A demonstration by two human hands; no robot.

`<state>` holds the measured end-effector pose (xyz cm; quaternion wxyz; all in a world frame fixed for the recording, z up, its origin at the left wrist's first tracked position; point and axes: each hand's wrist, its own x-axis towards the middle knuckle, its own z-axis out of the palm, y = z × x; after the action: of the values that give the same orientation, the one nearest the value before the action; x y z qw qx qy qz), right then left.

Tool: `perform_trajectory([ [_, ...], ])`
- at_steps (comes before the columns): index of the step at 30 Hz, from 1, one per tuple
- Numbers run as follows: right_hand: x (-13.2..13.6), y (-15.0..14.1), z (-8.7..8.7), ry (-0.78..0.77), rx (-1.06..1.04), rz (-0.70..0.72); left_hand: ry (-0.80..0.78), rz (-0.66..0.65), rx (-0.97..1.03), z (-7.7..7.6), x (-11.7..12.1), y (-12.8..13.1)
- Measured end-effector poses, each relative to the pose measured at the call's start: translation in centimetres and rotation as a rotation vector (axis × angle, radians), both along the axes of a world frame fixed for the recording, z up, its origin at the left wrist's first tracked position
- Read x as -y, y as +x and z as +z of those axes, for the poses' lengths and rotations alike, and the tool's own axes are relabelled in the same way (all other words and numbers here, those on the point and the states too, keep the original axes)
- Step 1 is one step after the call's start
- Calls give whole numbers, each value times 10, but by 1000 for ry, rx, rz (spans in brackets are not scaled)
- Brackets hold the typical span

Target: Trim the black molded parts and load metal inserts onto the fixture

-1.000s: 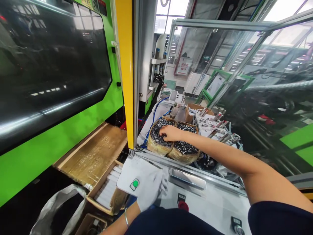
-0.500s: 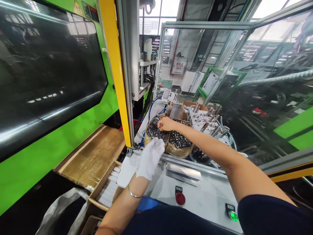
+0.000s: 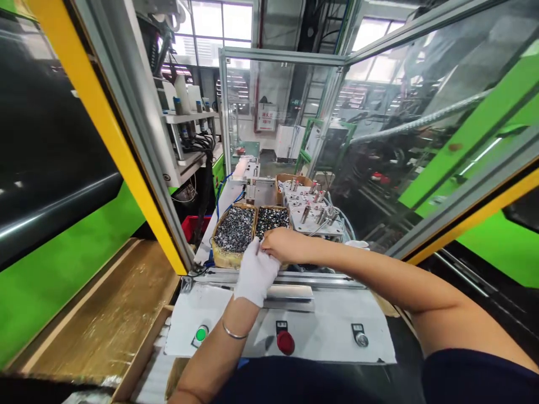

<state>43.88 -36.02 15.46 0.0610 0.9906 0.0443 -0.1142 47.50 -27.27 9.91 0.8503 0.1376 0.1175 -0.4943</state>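
Observation:
My left hand [image 3: 257,274], in a white glove, is raised in front of two boxes with its fingers closed together. Against its fingertips my bare right hand [image 3: 281,246] is bent inward, the fingers pinched. Anything between the fingers is too small or too hidden to name. Just behind the hands stands a tape-wrapped box [image 3: 225,259] full of small grey metal parts [image 3: 234,227]. Beside it on the right, a second box holds darker, shiny small parts [image 3: 272,217]; my right hand covers its near part.
A white panel carries a green button [image 3: 201,334], a red button [image 3: 285,341] and a silver button [image 3: 361,339]. A fixture plate with metal pins [image 3: 314,210] stands right of the boxes. Yellow-edged frame posts [image 3: 122,151] rise at the left; a cardboard sheet [image 3: 101,303] lies below.
My right hand has come out of the left box and back to my left hand, and their fingertips now meet. The view has turned left-to-right, so the boxes sit further left.

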Motion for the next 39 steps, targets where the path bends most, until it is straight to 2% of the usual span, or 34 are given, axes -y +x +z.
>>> perform_trajectory([
  [7, 26, -47, 8, 137, 27, -51, -82, -172, -25, 2, 16, -29],
  [10, 52, -55, 16, 185, 106, -100, -32, -243, -4, -1, 17, -32],
  [12, 81, -58, 25, 104, 243, -205, 49, -280, 15, -4, 15, -30],
  [15, 128, -63, 38, -136, 378, -438, 77, -287, 37, -9, 11, -24],
  [17, 152, -66, 42, -194, 348, -489, 67, -275, 49, -11, 10, -20],
  [19, 166, -69, 42, -180, 306, -457, 69, -265, 60, -12, 10, -17],
  [31, 181, -71, 38, -11, 287, -336, 90, -251, 107, -12, 10, -15],
  [39, 154, -76, 49, -174, 191, -380, 113, -254, 116, -12, 11, -19],
])
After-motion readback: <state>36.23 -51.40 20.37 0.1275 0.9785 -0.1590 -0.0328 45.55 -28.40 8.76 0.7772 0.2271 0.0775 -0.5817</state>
